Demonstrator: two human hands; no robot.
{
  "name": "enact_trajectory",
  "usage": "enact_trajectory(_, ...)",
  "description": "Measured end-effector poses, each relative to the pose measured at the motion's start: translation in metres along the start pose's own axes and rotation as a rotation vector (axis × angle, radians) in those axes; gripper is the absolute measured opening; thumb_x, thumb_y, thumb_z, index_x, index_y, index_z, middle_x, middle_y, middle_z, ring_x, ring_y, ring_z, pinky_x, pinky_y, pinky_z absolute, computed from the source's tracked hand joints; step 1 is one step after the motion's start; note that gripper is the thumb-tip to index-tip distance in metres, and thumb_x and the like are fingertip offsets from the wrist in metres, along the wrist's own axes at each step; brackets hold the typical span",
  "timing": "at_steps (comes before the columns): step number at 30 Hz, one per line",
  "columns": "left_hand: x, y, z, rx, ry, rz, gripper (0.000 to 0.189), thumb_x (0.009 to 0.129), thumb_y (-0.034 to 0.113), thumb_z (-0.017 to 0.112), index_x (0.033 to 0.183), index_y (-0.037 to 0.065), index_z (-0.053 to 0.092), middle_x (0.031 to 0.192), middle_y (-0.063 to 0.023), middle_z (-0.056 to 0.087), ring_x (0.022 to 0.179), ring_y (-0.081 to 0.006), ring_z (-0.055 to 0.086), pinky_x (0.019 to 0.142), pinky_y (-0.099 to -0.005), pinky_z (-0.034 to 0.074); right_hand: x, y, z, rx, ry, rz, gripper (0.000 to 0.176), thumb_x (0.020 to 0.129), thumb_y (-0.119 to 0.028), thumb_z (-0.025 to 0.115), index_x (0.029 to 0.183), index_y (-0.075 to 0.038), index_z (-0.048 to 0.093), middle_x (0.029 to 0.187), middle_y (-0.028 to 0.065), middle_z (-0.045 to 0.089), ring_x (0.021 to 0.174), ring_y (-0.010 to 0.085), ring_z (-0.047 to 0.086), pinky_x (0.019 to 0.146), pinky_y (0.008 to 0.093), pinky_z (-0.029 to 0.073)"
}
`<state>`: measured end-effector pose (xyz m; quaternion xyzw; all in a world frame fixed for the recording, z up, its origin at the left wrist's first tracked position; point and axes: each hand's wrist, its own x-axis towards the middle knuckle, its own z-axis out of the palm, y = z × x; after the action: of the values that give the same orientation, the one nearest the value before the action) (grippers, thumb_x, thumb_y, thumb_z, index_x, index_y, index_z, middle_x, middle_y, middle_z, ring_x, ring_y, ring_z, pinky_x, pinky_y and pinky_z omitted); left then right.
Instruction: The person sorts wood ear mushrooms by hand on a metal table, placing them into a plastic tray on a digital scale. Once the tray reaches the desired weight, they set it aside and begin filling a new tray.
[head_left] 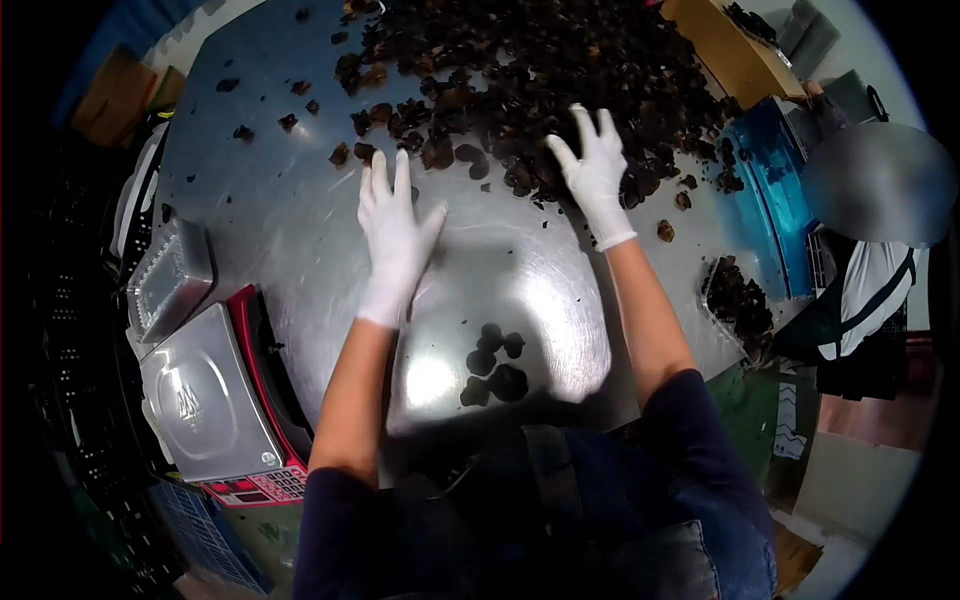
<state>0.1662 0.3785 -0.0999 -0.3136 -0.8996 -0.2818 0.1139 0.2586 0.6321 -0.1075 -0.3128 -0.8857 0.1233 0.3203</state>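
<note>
A large heap of dark brown, curled pieces (520, 75), which look like dried wood ear mushrooms, covers the far part of the metal table (320, 230). My left hand (395, 240), in a white glove, is over the bare metal just short of the heap's near edge, fingers stretched forward and thumb out. At the heap's front right, my gloved right hand (597, 178) has its fingers spread, overlapping the dark pieces in this view. Nothing shows in either hand. A small group of flat dark pieces (495, 368) lies on the metal close to my body.
On the left are a red digital scale (240, 490) with a steel pan (205, 400) and stacked clear plastic boxes (175, 280). To the right, a clear box holds dark pieces (738, 300) beside a blue bin (765, 190). Another person (870, 290) is at the right edge.
</note>
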Motion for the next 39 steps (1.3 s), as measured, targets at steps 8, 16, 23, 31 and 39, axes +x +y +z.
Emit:
enact_trajectory(8,-0.044,-0.026,0.021,-0.14,-0.21,0.054,0.049,0.086,0.012,0.066,0.134,0.006,0.054,0.144,-0.0208,0.044,0.136,-0.0397,0.037,0.112,-0.047,0.03,-0.114,-0.085,-0.025,0.225,-0.396,-0.488,0.049,0.077,-0.033,0.071,0.124,-0.021,0.062,0.138,0.0119,0.049,0.124,0.0301,0.048,0.106,0.0512,0.03)
enact_trajectory(16,-0.108,-0.042,-0.025,0.036,-0.044,-0.22,0.057,0.093,0.017,0.057,0.143,-0.001,0.039,0.147,-0.0204,0.04,0.139,-0.039,0.032,0.115,-0.0478,0.024,-0.007,0.094,-0.047,-0.136,0.286,0.249,0.046,0.089,-0.033,0.066,0.131,-0.014,0.058,0.137,0.02,0.052,0.128,0.0376,0.046,0.105,0.0504,0.037)
enact_trajectory(23,-0.104,-0.038,-0.023,0.064,-0.067,-0.232,0.055,0.096,0.027,0.053,0.143,0.0,0.04,0.148,-0.0182,0.038,0.14,-0.0378,0.03,0.115,-0.0479,0.021,0.017,0.018,0.026,-0.072,-0.16,0.173,0.051,0.08,-0.055,0.068,0.122,-0.026,0.067,0.128,0.0053,0.059,0.122,0.0285,0.048,0.1,0.0447,0.04)
enact_trajectory(31,-0.106,-0.045,-0.014,0.095,-0.007,-0.182,0.051,0.093,0.027,0.057,0.136,0.0,0.048,0.144,-0.0187,0.042,0.137,-0.0389,0.034,0.113,-0.049,0.026,-0.035,-0.063,-0.002,0.333,-0.235,-0.257,0.058,0.08,-0.038,0.073,0.132,-0.019,0.057,0.132,0.0111,0.057,0.123,0.0311,0.052,0.101,0.0405,0.045)
enact_trajectory(39,-0.114,-0.036,-0.033,-0.37,0.086,-0.272,0.035,0.092,0.012,0.057,0.124,-0.001,0.059,0.135,-0.0195,0.051,0.128,-0.0345,0.044,0.109,-0.04,0.036,-0.181,-0.067,-0.113,0.156,-0.368,-0.275,0.067,0.084,-0.039,0.068,0.14,-0.008,0.046,0.144,0.0191,0.043,0.135,0.0378,0.037,0.108,0.0496,0.029)
